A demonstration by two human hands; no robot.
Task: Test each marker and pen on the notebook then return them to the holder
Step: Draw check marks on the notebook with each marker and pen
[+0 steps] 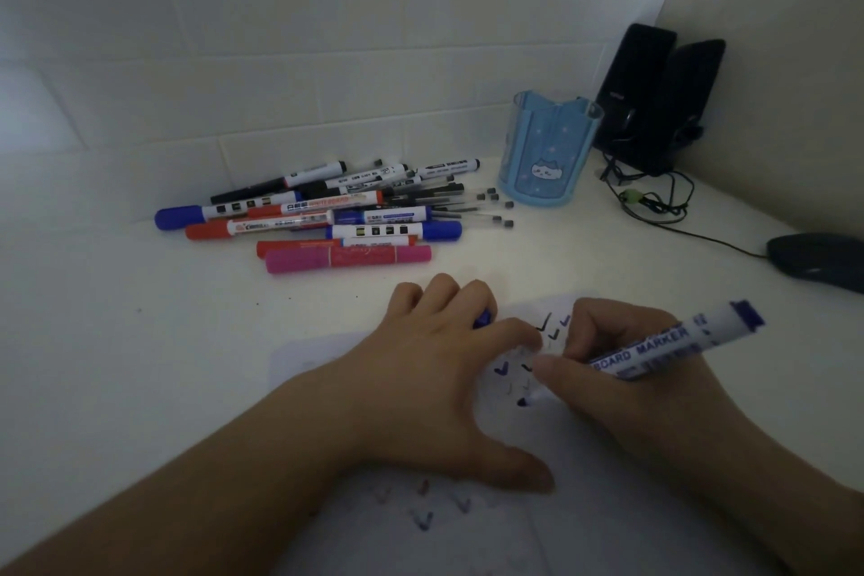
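**Blue marker tip on the page, cap in the other hand**

The right hand [622, 360] pinches a blue whiteboard marker [673, 344] between thumb and curled fingers, its tip down on the notebook [537, 524] amid small tick marks, its barrel slanting up toward the right edge of the tabletop [117, 341]. The left hand [435, 369] rests on the page just beside it, thumb spread, fingers curled around a blue cap [483, 318] that peeks out under them. The notebook lies at the near edge, with more ticks below the left hand. Farther back, toward the wall, a pile of markers and pens [322, 215] lies loose on the tabletop. To its right, near the back right corner, stands the blue holder [542, 154], upright. Behind it stand two black speakers [654, 98], and a mouse [823, 260] sits at the right edge.
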